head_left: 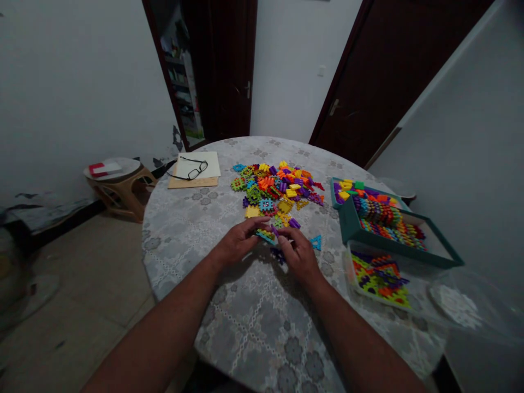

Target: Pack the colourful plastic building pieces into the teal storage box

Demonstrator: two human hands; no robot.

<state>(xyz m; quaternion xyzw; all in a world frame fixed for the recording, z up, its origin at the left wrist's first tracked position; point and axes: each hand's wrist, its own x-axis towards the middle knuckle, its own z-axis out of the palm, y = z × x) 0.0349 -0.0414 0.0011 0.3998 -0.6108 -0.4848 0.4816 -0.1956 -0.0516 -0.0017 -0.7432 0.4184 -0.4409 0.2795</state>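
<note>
My left hand (240,241) and my right hand (300,254) meet over the round table (196,229). Both pinch a small joined cluster of plastic interlocking pieces (267,235), teal, yellow and purple, held just above the cloth. Beyond my fingers lies a loose pile of coloured interlocking pieces (276,188) in orange, yellow, green, purple and blue. A single blue triangle piece (316,242) rests on the cloth to the right of my right hand. A dark purple piece (278,254) lies partly under my right hand.
A teal box (352,224) with stacked pieces stands at the right, with a clear tray (379,275) of pieces in front of it. Glasses (192,168) lie on paper at the table's far left. A stool (123,185) stands by the wall. Dark doors are behind.
</note>
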